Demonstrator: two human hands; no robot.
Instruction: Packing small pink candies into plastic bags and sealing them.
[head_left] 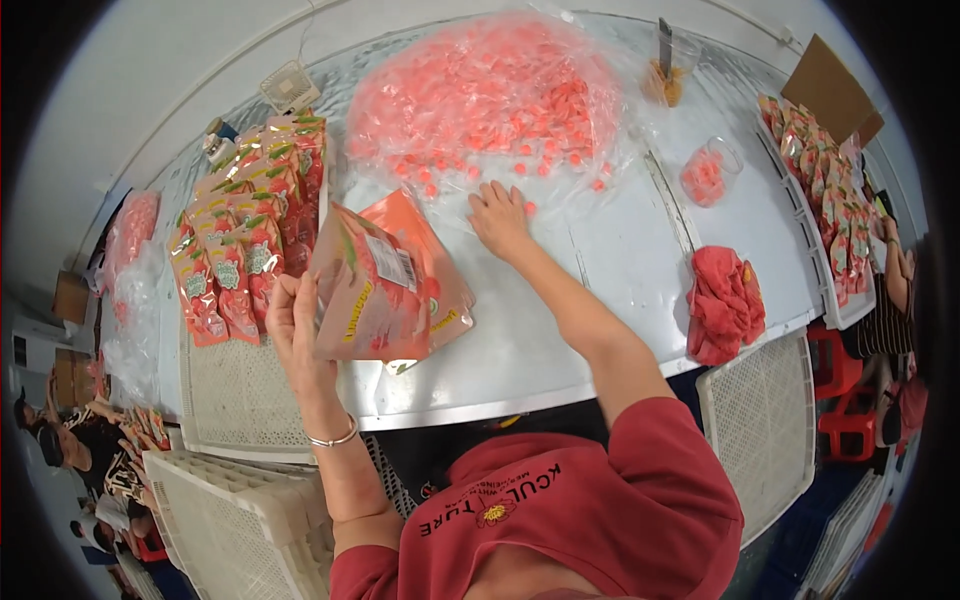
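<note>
Pinkish-red plastic makes up the pouch [365, 300] gripped at its edge between the thumb and fingers of the left hand [292, 312]; more flat pouches [449, 262] lie on the table [600, 345] just right of that hand. The right hand [499, 218] rests palm down, fingers a little apart; what lies beneath its palm is hidden. Loose pink balls [430, 176] are scattered just beyond its fingertips, with a big clear bag [470, 85] full of them behind. Left of the left hand, rows of plump pouches [235, 225] stand packed together. Well to the right hand's right are a crumpled red cloth [722, 305] and a clear cup [704, 180] holding pink pieces; farther out, beyond both, a tray [800, 225] carries more pouches.
</note>
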